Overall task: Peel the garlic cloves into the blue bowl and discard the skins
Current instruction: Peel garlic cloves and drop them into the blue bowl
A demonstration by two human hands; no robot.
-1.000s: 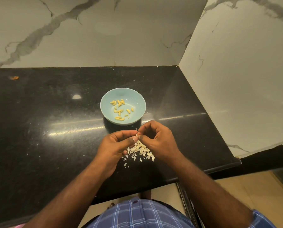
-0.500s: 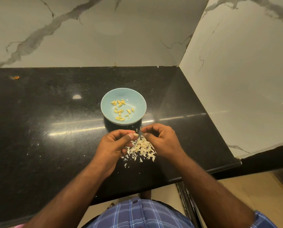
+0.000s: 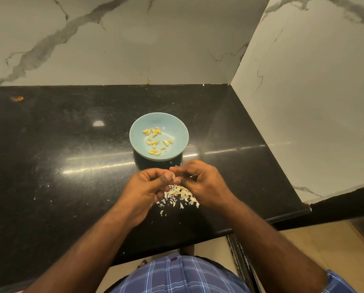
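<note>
**Both hands work a clove over the skin pile**

The left hand (image 3: 149, 187) holds a garlic clove (image 3: 173, 176) in a closed grip between thumb and curled fingers; only a pale tip of it shows. The right hand (image 3: 200, 182) meets it at about 3 o'clock, fingertips pinched against the same clove, seemingly to pull skin away, though the skin being pulled is too small to make out.

The hands hover directly over the pile of skins (image 3: 180, 196), likely so that torn pieces drop onto one heap and can be gathered for discarding later. A few stray flakes lie on the black bench (image 3: 60, 144) toward 8 o'clock of the pile.

The blue bowl (image 3: 138, 123) sits just beyond the hands at 12 o'clock, near enough for a short reach. It already holds a scatter of peeled cloves (image 3: 154, 142), kept apart from the waste.
</note>
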